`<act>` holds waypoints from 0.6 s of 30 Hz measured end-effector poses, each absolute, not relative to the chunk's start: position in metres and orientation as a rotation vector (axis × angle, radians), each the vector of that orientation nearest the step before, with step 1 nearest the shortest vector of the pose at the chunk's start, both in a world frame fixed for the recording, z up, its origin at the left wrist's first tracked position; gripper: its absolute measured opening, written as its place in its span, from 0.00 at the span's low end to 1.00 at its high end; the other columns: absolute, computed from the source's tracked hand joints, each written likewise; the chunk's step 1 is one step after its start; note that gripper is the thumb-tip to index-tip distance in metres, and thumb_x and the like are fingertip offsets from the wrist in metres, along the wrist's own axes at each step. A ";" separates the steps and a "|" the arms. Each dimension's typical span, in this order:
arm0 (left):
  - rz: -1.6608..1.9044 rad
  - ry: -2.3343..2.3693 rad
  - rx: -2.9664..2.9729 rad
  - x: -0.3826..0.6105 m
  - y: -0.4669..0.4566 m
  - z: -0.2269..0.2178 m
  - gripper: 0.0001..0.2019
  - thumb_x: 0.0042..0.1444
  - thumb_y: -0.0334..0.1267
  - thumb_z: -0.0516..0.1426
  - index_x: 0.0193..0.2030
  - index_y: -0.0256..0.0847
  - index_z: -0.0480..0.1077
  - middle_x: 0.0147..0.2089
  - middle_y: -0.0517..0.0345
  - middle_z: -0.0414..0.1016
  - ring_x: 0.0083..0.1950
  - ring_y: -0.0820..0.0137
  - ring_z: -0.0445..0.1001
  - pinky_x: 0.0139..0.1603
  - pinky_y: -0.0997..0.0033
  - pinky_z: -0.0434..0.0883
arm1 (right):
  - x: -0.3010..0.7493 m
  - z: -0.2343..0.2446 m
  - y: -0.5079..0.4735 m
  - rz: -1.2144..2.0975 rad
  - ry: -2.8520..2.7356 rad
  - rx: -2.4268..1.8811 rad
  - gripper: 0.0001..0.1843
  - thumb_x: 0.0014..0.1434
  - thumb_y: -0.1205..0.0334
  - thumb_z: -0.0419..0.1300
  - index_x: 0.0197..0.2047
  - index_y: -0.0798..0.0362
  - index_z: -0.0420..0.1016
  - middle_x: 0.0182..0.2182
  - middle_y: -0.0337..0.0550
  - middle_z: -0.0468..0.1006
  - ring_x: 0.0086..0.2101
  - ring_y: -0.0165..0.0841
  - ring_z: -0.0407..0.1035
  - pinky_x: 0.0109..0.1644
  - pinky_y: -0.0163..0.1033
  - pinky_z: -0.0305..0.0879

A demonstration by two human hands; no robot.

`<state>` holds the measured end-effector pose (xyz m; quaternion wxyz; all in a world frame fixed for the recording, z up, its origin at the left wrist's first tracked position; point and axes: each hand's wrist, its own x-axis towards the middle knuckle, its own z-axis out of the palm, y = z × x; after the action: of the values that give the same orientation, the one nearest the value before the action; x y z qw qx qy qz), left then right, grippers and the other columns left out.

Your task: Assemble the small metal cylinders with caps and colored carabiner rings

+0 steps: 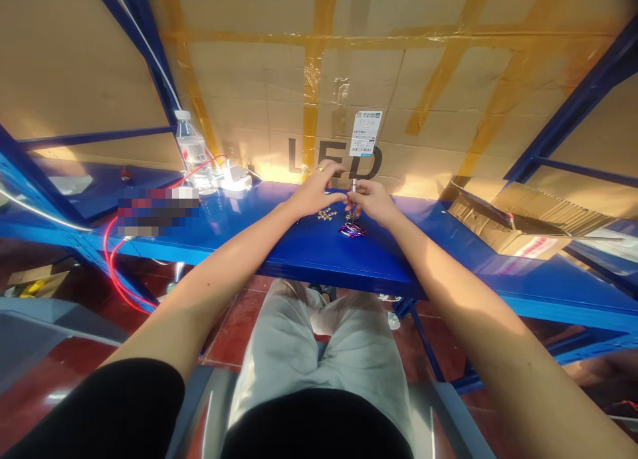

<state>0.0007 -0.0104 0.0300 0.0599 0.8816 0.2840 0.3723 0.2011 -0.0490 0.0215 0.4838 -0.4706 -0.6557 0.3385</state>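
Both my hands meet over the middle of a blue metal shelf (309,246). My right hand (371,200) pinches a small upright silver metal part (353,184) between its fingertips. My left hand (316,190) has its fingers curled and reaches toward the same part, its fingertips touching or almost touching it; a ring shows on one finger. Below the hands lie a small pile of silver metal pieces (325,213) and a purple-pink carabiner-like clip (351,230) on the shelf.
A clear water bottle (193,150) stands at the left, beside a white charger block (235,178) with red cables (112,260). Taped cardboard marked "LED" (333,157) forms the back wall. An open cardboard box (518,220) lies at the right. Blue rack posts frame both sides.
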 end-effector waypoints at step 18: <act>0.510 1.051 2.840 0.000 0.043 0.001 0.22 0.63 0.26 0.52 0.56 0.40 0.82 0.56 0.48 0.83 0.54 0.58 0.80 0.59 0.59 0.74 | 0.213 0.013 -0.038 0.724 -1.705 -1.353 0.08 0.62 0.76 0.60 0.39 0.54 0.72 0.31 0.43 0.79 0.27 0.31 0.75 0.22 0.32 0.62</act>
<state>0.0004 0.0431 0.0011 0.0355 0.9242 0.3421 0.1659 0.2131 -0.0380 0.0130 0.4112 -0.5378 -0.6775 0.2876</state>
